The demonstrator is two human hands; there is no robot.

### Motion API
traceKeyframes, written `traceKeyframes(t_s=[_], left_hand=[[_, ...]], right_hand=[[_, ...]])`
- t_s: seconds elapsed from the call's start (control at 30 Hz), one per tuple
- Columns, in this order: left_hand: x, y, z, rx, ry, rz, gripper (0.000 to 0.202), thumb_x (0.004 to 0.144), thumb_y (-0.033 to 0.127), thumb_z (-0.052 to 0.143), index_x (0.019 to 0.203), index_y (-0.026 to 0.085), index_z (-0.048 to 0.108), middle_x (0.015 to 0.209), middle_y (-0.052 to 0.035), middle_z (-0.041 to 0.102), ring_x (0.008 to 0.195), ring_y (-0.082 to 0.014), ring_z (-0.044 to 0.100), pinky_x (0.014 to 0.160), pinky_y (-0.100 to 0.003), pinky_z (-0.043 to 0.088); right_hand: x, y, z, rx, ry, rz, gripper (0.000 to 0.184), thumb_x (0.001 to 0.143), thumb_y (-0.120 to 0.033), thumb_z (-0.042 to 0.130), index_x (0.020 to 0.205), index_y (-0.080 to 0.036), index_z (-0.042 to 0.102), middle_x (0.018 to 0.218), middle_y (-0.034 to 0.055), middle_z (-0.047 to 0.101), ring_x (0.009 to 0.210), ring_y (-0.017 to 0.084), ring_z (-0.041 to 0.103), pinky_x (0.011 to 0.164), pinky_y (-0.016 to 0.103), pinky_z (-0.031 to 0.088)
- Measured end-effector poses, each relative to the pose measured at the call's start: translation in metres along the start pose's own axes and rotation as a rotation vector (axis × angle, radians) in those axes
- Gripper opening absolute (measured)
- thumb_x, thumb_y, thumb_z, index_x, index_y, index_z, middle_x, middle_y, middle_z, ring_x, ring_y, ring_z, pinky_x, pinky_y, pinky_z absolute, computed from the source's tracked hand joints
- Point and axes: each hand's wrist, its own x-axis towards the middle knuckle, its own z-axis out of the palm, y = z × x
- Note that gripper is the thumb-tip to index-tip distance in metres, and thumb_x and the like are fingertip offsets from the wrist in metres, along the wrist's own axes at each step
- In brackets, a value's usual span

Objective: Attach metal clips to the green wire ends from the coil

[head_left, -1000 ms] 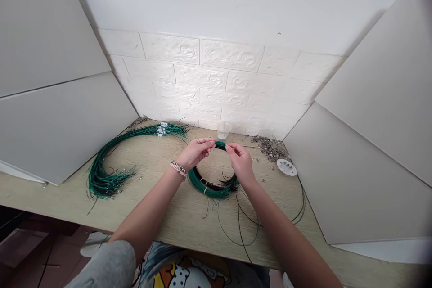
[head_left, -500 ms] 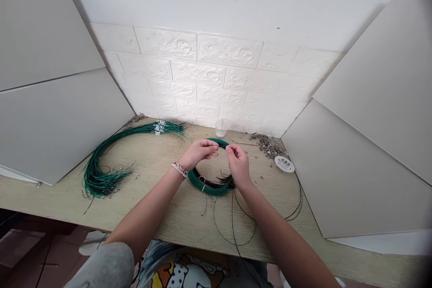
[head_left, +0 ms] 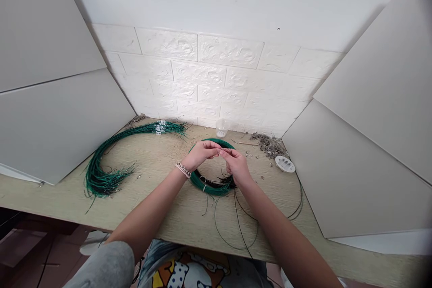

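Both hands meet over a coil of green and black wires [head_left: 211, 190] that lies on the table. My left hand [head_left: 201, 155], with a bracelet at its wrist, pinches a thin dark wire [head_left: 227, 149] between thumb and fingers. My right hand [head_left: 239, 167] is closed on the same wire, its fingertips touching those of the left. The wire's tip is too small to make out. A white tie [head_left: 204, 184] goes round the coil's front left. Loose wires [head_left: 238, 218] run from under my right hand toward the table's front edge.
A bundle of green wires with white connectors [head_left: 160, 127] curves along the left. Behind the coil stands a clear cup [head_left: 221, 128]. At right are a heap of small metal scraps [head_left: 270, 145], a thin stick [head_left: 249, 144] and a white oval piece [head_left: 284, 164]. Grey panels [head_left: 364, 171] flank the table.
My hands have come together, the right one moving slightly left and down, so the fingertips now touch. The dark wire shows more clearly between them.
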Motion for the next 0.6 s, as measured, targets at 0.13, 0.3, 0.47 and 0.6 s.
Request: traceKeyframes(t_s=[0.13, 0.3, 0.47, 0.6], left_hand=[[-0.0004, 0.0000, 0.0010, -0.089, -0.022, 0.006, 0.032, 0.055, 0.030, 0.076, 0.076, 0.013, 0.060, 0.068, 0.0010, 0.058, 0.058, -0.0060, 0.049, 0.058, -0.020, 0.038], [-0.0008, -0.0013, 0.0015, -0.258, -0.050, -0.080, 0.032, 0.054, 0.028, 0.078, 0.077, 0.011, 0.062, 0.070, -0.0006, 0.060, 0.059, -0.0050, 0.051, 0.058, -0.018, 0.039], [0.0009, -0.0049, 0.0005, -0.383, -0.021, -0.116, 0.027, 0.056, 0.022, 0.077, 0.077, 0.012, 0.064, 0.068, -0.0002, 0.060, 0.058, -0.0046, 0.052, 0.052, -0.016, 0.039], [0.0010, -0.0062, -0.0001, -0.430, -0.072, -0.168, 0.021, 0.063, 0.017, 0.073, 0.082, 0.012, 0.066, 0.077, -0.0028, 0.064, 0.062, -0.0039, 0.055, 0.058, -0.015, 0.043]], right_hand=[[0.0003, -0.0006, -0.0009, 0.059, -0.024, 0.053, 0.036, 0.056, -0.046, 0.071, 0.071, -0.016, 0.057, 0.041, -0.0096, 0.033, 0.034, 0.002, 0.014, 0.033, 0.021, 0.008], [0.0013, -0.0006, -0.0024, 0.140, -0.004, 0.034, 0.033, 0.058, -0.042, 0.070, 0.071, -0.018, 0.052, 0.043, -0.0110, 0.030, 0.033, 0.002, 0.015, 0.032, 0.020, 0.009], [0.0022, -0.0031, -0.0042, 0.205, 0.048, -0.018, 0.034, 0.058, -0.042, 0.070, 0.073, -0.018, 0.051, 0.053, -0.0083, 0.042, 0.033, 0.001, 0.018, 0.032, 0.019, 0.011], [0.0019, -0.0049, -0.0040, 0.178, 0.072, -0.046, 0.034, 0.059, -0.043, 0.069, 0.074, -0.017, 0.052, 0.065, -0.0037, 0.054, 0.034, 0.000, 0.020, 0.032, 0.020, 0.012]])
